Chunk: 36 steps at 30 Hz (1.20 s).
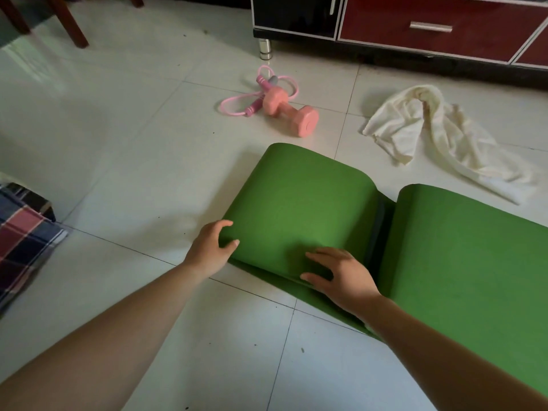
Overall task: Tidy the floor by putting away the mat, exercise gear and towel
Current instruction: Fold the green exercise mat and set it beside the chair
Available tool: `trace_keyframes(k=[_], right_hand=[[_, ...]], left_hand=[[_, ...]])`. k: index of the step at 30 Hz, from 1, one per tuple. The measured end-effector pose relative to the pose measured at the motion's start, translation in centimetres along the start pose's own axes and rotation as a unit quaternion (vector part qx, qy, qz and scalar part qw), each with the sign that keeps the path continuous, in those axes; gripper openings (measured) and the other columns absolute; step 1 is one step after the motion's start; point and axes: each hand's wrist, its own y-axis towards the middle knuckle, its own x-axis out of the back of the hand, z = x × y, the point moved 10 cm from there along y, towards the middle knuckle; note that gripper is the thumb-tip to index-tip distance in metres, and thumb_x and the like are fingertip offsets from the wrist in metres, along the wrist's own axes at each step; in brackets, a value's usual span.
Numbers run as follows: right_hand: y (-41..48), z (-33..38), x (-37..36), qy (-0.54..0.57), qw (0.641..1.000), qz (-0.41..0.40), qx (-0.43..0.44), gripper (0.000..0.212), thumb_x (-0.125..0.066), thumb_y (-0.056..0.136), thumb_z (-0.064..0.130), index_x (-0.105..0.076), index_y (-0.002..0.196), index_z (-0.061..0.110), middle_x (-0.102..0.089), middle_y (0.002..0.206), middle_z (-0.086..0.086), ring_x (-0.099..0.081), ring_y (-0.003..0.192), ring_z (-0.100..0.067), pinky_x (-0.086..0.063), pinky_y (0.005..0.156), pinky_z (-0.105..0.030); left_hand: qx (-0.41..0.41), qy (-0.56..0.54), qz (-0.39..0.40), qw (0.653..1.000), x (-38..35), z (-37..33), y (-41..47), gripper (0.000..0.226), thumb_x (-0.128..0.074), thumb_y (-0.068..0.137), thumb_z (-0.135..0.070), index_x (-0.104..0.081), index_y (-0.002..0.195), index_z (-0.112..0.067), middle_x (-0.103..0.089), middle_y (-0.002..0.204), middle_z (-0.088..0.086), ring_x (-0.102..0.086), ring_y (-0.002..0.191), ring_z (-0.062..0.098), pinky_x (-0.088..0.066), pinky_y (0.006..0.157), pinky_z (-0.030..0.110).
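Green mat [299,203], folded over, length running right

The green mat [296,203] runs out past the right and bottom edges, so its full length cannot be seen, and the right forearm [430,345] covers part of its near edge. Some fingers of the left hand [209,250] are hidden behind the mat's raised fold. A dark strip [378,232] in the crease is too shadowed to identify. The cabinet [385,25], chair legs [74,28] and plaid cloth [23,232] are cut off by the frame. The dumbbell [289,114] hides part of the jump rope [234,102].
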Motion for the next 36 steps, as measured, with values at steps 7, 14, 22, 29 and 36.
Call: trace_keyframes(k=[7, 14, 22, 29, 36], right_hand=[[2.1, -1.4, -1.3, -0.020, 0.998, 0.007, -0.056, 0.069, -0.050, 0.084, 0.062, -0.029, 0.145, 0.036, -0.007, 0.158, 0.007, -0.003, 0.146, -0.015, -0.007, 0.119, -0.039], [1.5, -1.7, -2.8, 0.025, 0.996, 0.010, -0.079, 0.067, -0.050, 0.087, 0.057, -0.026, 0.146, 0.036, -0.001, 0.159, 0.010, 0.002, 0.146, -0.013, -0.008, 0.119, -0.041], [1.9, -1.9, 1.5, 0.025, 0.996, 0.026, -0.077, 0.076, -0.058, 0.081, 0.059, -0.026, 0.146, 0.035, -0.012, 0.157, 0.010, -0.015, 0.144, -0.017, -0.021, 0.117, -0.038], [1.5, -0.5, 10.6, -0.023, 0.999, 0.030, -0.010, 0.078, -0.061, 0.080, 0.056, -0.024, 0.146, 0.037, -0.012, 0.157, 0.013, -0.022, 0.141, -0.014, -0.022, 0.113, -0.032], [-1.8, -2.5, 21.6, -0.019, 0.999, -0.035, -0.016, 0.075, -0.064, 0.079, 0.053, -0.031, 0.144, 0.036, -0.019, 0.155, 0.013, -0.042, 0.128, -0.010, -0.029, 0.107, -0.028]], left_hand=[[0.067, -0.055, 0.013, 0.996, -0.8, 2.1, 1.3, 0.069, -0.068, 0.082, -0.033, -0.035, 0.140, -0.017, -0.042, 0.137, 0.008, -0.046, 0.122, 0.023, -0.038, 0.101, 0.031], [0.146, -0.113, -0.011, 0.983, -1.4, 4.5, 1.4, 0.056, -0.076, 0.074, -0.038, -0.050, 0.118, -0.015, -0.058, 0.105, -0.003, -0.054, 0.093, 0.018, -0.039, 0.078, 0.025], [0.139, -0.241, -0.074, 0.958, 1.2, 2.5, 0.7, 0.071, -0.088, 0.055, -0.038, -0.056, 0.115, -0.018, -0.063, 0.108, -0.004, -0.061, 0.100, 0.017, -0.047, 0.085, 0.029], [0.072, -0.314, -0.148, 0.935, 5.4, -4.9, -1.2, 0.083, -0.086, 0.063, -0.018, -0.043, 0.134, -0.020, -0.054, 0.111, -0.002, -0.056, 0.098, 0.014, -0.039, 0.083, 0.021], [-0.053, -0.312, -0.160, 0.935, 6.7, -17.5, -3.1, 0.054, -0.083, 0.063, -0.010, -0.061, 0.113, -0.014, -0.067, 0.100, -0.002, -0.065, 0.089, 0.016, -0.048, 0.073, 0.016]])
